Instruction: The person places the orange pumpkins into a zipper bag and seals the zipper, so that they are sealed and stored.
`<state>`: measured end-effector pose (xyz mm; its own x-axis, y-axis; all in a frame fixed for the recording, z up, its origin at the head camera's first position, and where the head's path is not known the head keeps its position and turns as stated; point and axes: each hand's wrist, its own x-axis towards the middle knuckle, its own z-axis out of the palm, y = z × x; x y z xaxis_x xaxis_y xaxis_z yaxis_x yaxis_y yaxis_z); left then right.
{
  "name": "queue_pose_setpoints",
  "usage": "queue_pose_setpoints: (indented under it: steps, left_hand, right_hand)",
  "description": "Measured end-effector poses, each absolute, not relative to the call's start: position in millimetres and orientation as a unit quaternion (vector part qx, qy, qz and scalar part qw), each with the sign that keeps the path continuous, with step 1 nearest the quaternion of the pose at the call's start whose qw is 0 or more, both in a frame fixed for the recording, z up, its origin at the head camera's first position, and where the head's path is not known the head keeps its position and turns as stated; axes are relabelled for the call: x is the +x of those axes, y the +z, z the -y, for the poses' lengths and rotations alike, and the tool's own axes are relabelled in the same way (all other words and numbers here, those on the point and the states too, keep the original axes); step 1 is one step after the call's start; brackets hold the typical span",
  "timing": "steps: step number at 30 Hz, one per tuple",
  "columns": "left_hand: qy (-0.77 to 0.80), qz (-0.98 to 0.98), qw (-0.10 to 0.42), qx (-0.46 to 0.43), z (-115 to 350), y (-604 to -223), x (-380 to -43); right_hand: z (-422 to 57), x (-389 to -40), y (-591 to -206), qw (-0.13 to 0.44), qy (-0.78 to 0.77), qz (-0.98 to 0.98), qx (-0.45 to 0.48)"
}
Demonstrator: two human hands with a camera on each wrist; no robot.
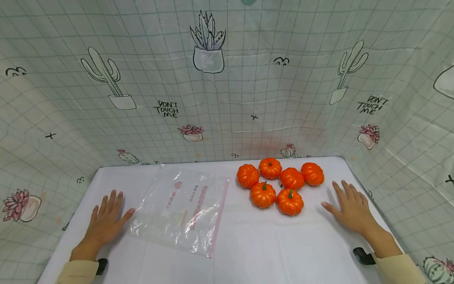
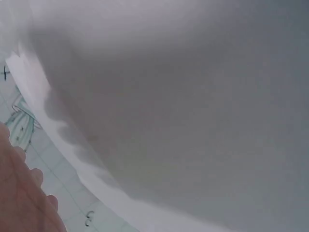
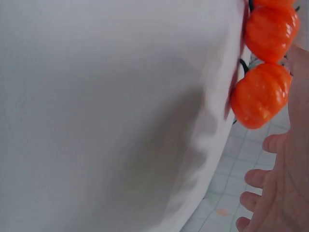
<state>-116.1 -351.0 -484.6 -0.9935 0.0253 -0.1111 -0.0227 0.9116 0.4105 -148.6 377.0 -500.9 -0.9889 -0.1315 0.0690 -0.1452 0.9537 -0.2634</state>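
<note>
My left hand (image 1: 105, 221) is held palm down at the table's left side, fingers spread and straight, with nothing in it. To its right lies a clear zip bag (image 1: 152, 221), flat, with pink print and a pink strip along its right edge; the thumb is close to it. Several small shiny orange pumpkins (image 1: 263, 195) sit in a cluster right of the bag. My right hand (image 1: 352, 211) is right of them, fingers spread and holding nothing. In the right wrist view, pumpkins (image 3: 260, 95) show beyond the right hand (image 3: 289, 179). The left wrist view shows part of the left hand (image 2: 21, 193).
A white cloth covers the table (image 1: 248, 252). Behind it and along both sides hangs a pale gridded curtain (image 1: 230, 90) printed with cacti and potted plants. Dark straps (image 1: 363, 256) sit at the wrists, by the beige sleeves (image 1: 400, 268).
</note>
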Motion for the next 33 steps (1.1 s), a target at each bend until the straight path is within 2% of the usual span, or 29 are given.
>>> queue_pose_setpoints:
  steps: [33]
  left_hand:
    - [0.184,-0.980,0.028,0.068,287.0,-472.5,-112.4]
  right_hand:
    - [-307.6,-137.7,-481.5,0.039,0.124,0.982,0.139]
